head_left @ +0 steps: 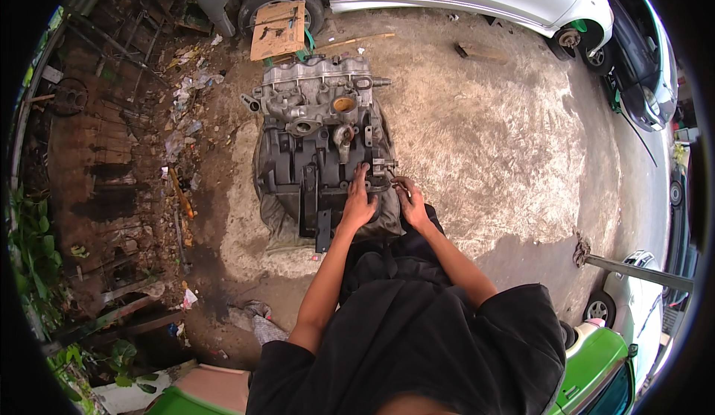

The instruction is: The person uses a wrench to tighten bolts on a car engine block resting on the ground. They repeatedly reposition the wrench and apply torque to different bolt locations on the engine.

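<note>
While the person's left hand (360, 208) reaches forward over the near edge of the car engine (320, 145), its fingers lie extended and loosely spread against the dark engine block, thumb apart. The right hand (410, 202) is just beside the block's right edge, fingers curled toward a small metal fitting (379, 166) — whether they grip anything cannot be told. So the engine lies directly ahead of both hands, mostly beyond the fingertips, with the fitting between them. Left of the left hand, a dark bracket (309, 199) juts toward the person; the silvery cylinder head (298, 74) is at the far end. Crumpled cloth (281, 230) underlies the engine on the concrete floor (484, 132).
</note>
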The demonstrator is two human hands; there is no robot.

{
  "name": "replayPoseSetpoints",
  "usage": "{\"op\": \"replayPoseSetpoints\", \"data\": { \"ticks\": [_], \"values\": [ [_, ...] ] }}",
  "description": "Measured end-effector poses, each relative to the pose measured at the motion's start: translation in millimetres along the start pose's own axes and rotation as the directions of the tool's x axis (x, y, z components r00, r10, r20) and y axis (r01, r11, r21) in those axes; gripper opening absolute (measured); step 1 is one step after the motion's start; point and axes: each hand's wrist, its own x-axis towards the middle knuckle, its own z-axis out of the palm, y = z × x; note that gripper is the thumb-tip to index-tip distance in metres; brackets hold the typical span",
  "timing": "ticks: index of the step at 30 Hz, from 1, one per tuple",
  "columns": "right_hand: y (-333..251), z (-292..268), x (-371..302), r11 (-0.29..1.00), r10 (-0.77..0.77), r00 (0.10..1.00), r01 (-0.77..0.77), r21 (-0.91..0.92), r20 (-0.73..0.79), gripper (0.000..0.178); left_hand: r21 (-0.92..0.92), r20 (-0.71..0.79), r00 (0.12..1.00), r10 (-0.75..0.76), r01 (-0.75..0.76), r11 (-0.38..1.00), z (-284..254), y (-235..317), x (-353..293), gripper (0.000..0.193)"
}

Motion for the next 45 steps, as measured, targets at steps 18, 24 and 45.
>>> {"op": "replayPoseSetpoints", "data": {
  "ticks": [18, 24, 45],
  "values": [
    [-1.5, 14.8, -4.2, 0.897, -0.251, 0.963, 0.27, -0.351, 0.098, 0.031, -0.012, 0.0, 0.999, -0.032, 0.032, 0.999, -0.4, 0.4, 3.3, 0.091],
    [-10.6, 13.2, -2.6, 0.846, -0.218, 0.966, 0.257, -0.468, 0.136, 0.031, 0.011, 0.01, 0.998, -0.06, 0.06, 0.998, -0.9, 3.6, 2.3, 0.091],
    [-46.7, -26.4, 139.3, 0.686, 0.089, 0.996, -0.041, -0.726, 0.029, 0.027, -0.026, 0.066, 0.992, -0.111, 0.113, 0.993, -5.4, 6.8, 3.0, 0.091]
  ]
}}
